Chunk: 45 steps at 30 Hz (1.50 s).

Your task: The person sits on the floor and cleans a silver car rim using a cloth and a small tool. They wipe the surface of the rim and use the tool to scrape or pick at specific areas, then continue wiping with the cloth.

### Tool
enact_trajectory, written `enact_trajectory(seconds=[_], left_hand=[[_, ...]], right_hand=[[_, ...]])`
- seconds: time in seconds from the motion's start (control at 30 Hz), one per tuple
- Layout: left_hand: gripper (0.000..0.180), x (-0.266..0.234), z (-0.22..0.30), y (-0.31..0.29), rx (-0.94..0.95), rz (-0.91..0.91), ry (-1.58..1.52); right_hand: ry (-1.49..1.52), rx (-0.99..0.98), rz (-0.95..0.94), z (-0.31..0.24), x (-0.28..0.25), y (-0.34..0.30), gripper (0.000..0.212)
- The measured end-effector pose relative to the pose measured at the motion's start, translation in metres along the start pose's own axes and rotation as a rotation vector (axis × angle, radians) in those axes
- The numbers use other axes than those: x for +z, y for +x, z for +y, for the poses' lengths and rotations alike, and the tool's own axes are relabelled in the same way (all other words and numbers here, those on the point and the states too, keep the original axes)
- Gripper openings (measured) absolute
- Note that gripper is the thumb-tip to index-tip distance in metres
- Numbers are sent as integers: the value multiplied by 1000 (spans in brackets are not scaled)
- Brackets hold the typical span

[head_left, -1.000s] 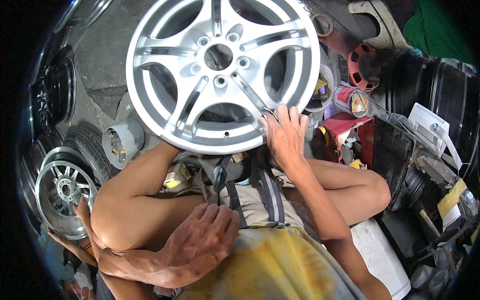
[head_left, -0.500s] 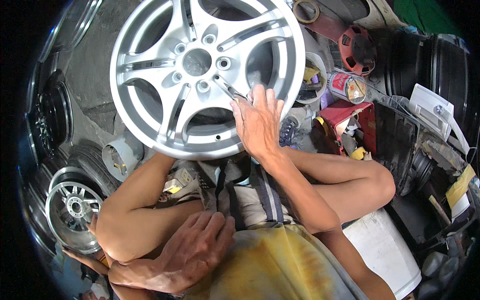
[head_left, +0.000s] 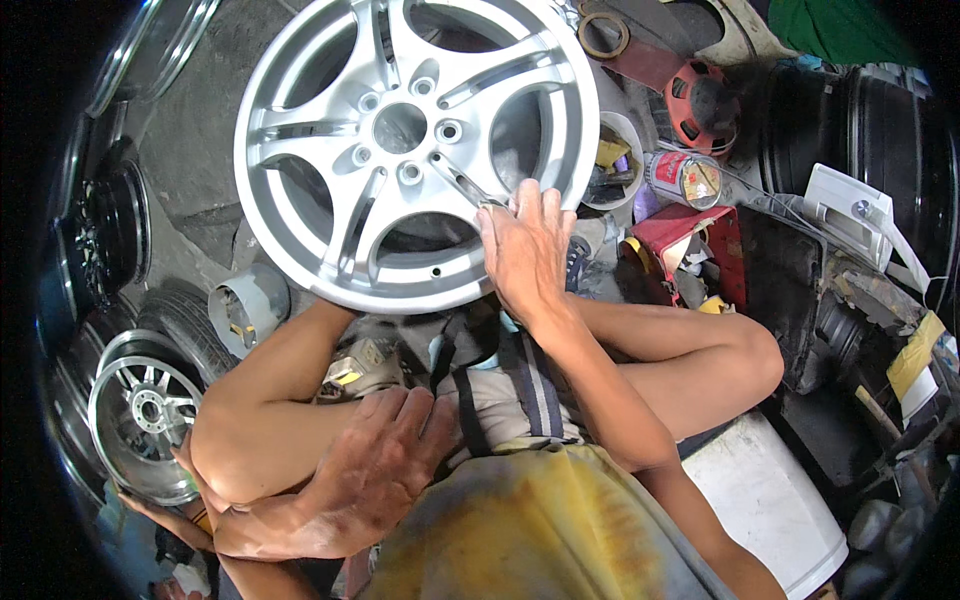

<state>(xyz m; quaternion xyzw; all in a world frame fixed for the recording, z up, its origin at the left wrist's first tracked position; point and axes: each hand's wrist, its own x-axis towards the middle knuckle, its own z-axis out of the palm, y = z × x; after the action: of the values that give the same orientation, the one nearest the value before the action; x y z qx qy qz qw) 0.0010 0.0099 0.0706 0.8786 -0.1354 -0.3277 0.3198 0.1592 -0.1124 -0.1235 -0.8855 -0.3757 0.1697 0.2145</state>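
Note:
A silver alloy wheel rim (head_left: 400, 185) with paired spokes lies face up in front of me. My right hand (head_left: 530, 255) is on its lower right spoke, with the thumb and fingertips drawn together at the outer end of the spoke's slot. Something small shows at the fingertips, but I cannot make out what it is. My left hand (head_left: 375, 470) rests over my lap and left thigh, away from the rim, fingers loosely extended and holding nothing.
At the left are a smaller silver wheel (head_left: 150, 410), a black tire (head_left: 175, 325) and a grey container (head_left: 248, 310). Another person's arm (head_left: 165, 520) shows at lower left. To the right stand a white bucket (head_left: 630, 150), a paint can (head_left: 685, 178), a red box (head_left: 690, 235) and dark rims (head_left: 880, 150).
My right hand has slid slightly outward and down along the spoke. The left hand has shifted a little up and left. The rim appears slightly to the right in view.

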Motion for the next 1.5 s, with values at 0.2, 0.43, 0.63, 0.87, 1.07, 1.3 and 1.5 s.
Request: enact_trajectory(seconds=[0.2, 0.43, 0.63, 0.87, 1.07, 1.3, 1.5], left_hand=[[35, 6, 7, -5, -44, 40, 18], [31, 30, -1, -9, -91, 112, 58], [19, 41, -1, -13, -308, 356, -113], [15, 62, -15, -30, -383, 423, 28], [16, 107, -97, -23, -320, 18, 145], [19, 201, -114, 91, -450, 67, 118], [25, 131, -60, 98, -275, 122, 3]], right_hand=[[-10, -149, 141, -15, 29, 38, 22], [-41, -104, 137, -2, 17, 10, 22], [-139, -147, 42, -29, 33, 42, 23], [-149, -135, 47, -5, 18, 4, 26], [-200, -208, 69, -14, 42, 47, 32], [-296, -89, 117, 24, 22, -14, 37], [-186, -101, 103, -4, 45, 46, 34]])
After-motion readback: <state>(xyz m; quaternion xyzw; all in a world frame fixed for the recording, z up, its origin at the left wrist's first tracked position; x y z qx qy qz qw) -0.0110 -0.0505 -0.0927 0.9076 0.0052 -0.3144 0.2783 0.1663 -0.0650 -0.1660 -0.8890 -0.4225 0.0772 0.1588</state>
